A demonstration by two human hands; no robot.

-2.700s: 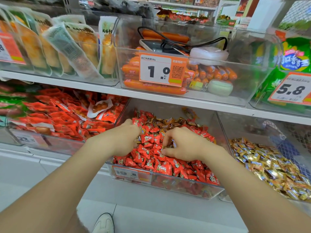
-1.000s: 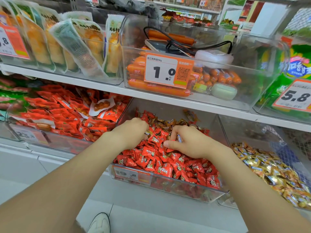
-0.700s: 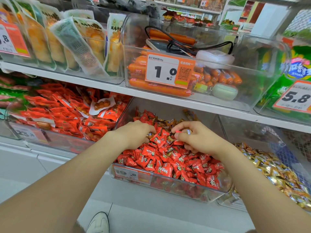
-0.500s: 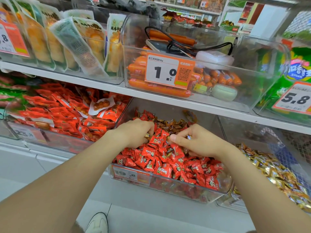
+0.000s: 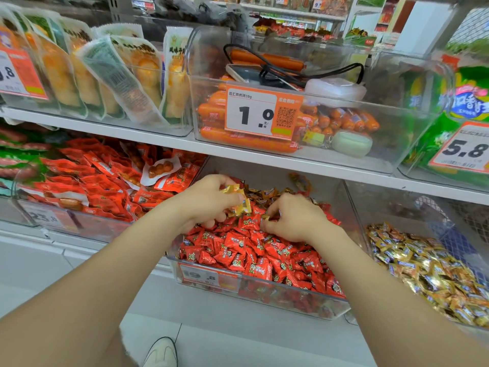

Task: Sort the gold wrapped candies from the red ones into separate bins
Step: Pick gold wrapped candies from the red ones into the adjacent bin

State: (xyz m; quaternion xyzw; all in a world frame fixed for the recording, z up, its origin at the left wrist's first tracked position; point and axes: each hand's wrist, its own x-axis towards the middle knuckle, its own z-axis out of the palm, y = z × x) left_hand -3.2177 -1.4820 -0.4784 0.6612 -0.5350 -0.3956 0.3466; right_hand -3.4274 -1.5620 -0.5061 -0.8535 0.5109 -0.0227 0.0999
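Reaching into the middle bin (image 5: 291, 290) on a shop's lower shelf (image 5: 304, 164), a person sorts sweets with both bare hands. The left hand (image 5: 206, 201) hovers just above the heap of red candies (image 5: 246, 252), its grip clamped on a small bunch of gold candies (image 5: 236, 201) that poke out between the curled fingers and thumb. Close beside it, the right hand (image 5: 293, 219) rests on the red heap, its grip pinched together on one gold candy (image 5: 265, 218) held between thumb and fingertip. Stray gold wrappers (image 5: 267, 193) lie mixed with the red at the back of the same bin, just beyond both hands. The neighbouring right bin (image 5: 397, 205) holds a gold pile (image 5: 423, 268), apart from the red heap behind a clear wall. A price label (image 5: 203, 277) reading 19.8 is fixed to the front of the middle bin. To the left, red snack packets (image 5: 92, 178) fill another bin. On the shelf above, sausages (image 5: 246, 140) sit behind a tag (image 5: 262, 112) marked 1.0. A white shoe (image 5: 161, 353) shows on the floor below.
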